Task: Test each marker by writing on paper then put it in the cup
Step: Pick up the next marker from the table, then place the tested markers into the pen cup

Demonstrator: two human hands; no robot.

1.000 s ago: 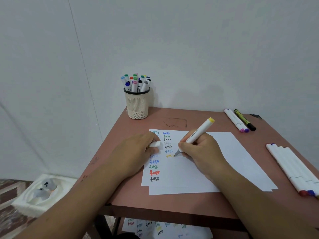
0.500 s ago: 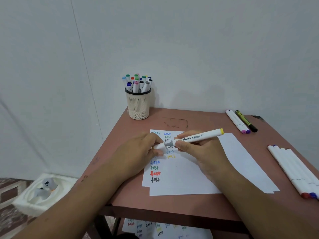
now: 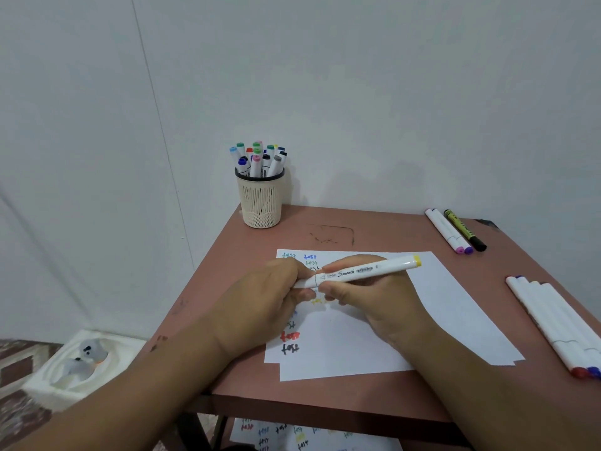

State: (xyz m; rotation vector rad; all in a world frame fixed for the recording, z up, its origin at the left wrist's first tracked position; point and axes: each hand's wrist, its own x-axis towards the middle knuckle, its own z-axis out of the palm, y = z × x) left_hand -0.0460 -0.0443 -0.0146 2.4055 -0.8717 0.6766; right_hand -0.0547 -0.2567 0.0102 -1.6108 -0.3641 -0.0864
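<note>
A white marker with a yellow end (image 3: pixel 367 271) lies nearly level above the white paper (image 3: pixel 406 320). My right hand (image 3: pixel 367 297) grips its barrel. My left hand (image 3: pixel 260 304) pinches the cap, which sits on the marker's left tip. Coloured words "test" run down the paper's left side, partly hidden by my hands. A beige mesh cup (image 3: pixel 261 200) with several markers stands at the table's far left corner.
The brown table (image 3: pixel 325 398) stands against a white wall. Three markers (image 3: pixel 455 231) lie at the far right, and several white markers (image 3: pixel 559 323) lie along the right edge. A white foam tray (image 3: pixel 81 362) sits on the floor at the left. Written sheets lie under the table.
My right hand stopped writing and turned the marker level. My left hand brought the cap to the tip and pushed it on.
</note>
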